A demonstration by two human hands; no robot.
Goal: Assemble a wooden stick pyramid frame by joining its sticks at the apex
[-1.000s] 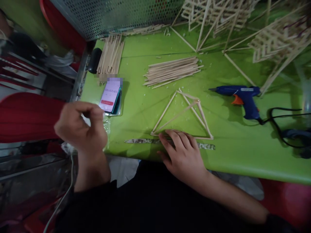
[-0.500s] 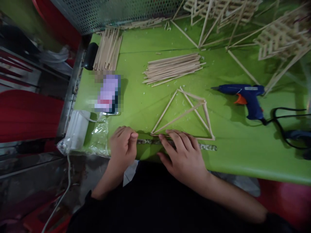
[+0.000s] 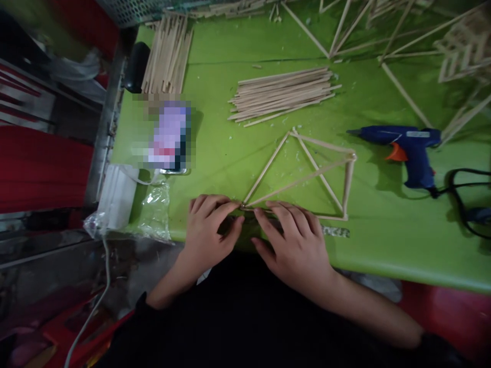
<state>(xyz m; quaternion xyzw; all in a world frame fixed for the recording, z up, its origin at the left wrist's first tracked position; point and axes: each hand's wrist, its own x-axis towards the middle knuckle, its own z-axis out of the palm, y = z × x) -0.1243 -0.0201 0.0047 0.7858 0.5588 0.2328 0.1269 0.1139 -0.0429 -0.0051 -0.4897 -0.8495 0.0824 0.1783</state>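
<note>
A frame of thin wooden sticks stands on the green table near its front edge. My left hand is at the frame's lower left corner, its fingertips at the joint and its thumb and forefinger apart. Along the bottom stick rests my right hand, fingers spread, forefinger touching the stick and thumb apart from it. Under the right hand lies a narrow patterned strip, mostly hidden; only its right end shows clearly. Whether the left fingertips pinch the corner is hard to tell.
Behind the frame lies a pile of sticks, with another bundle at the back left. A blue glue gun with a black cord is on the right. A blurred phone and white box are left. Stick structures stand back right.
My left hand has moved right, from the strip's left end to the frame's corner, and its fist has loosened. The view has shifted slightly; my right hand stays at the bottom stick.
</note>
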